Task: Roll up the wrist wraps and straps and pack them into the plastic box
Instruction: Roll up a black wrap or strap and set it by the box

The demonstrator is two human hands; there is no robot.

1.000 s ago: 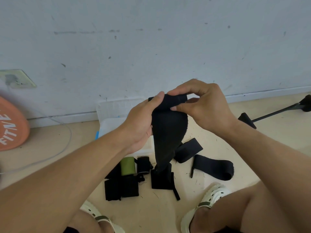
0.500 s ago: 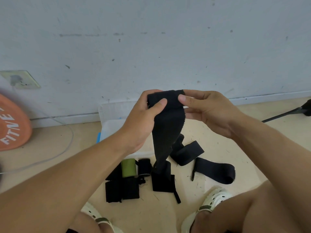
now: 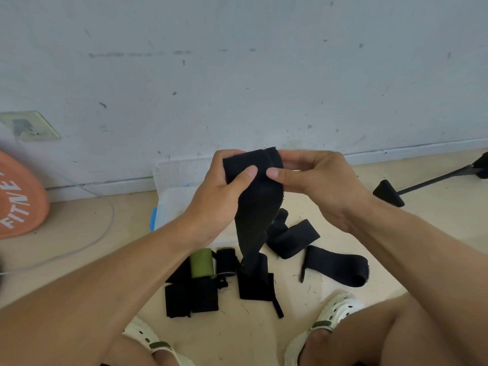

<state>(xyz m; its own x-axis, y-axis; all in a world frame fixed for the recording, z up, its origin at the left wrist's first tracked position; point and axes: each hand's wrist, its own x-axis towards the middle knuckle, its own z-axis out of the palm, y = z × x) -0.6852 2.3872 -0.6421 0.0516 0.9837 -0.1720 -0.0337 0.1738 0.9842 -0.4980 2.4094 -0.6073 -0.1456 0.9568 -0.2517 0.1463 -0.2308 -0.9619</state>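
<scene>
Rolling is resuming at the top end of the long black fabric wrist wrap (image 3: 257, 207): half a second ago the right fingers were extended, now both thumbs are pressing the folded edge. Left hand (image 3: 224, 191) and right hand (image 3: 314, 180) are pinching it chest-high, tail hanging to the floor before the clear plastic box (image 3: 174, 186).

Rolled wraps (image 3: 211, 262) lie before, seemingly touching, box (image 3: 169, 204).
</scene>
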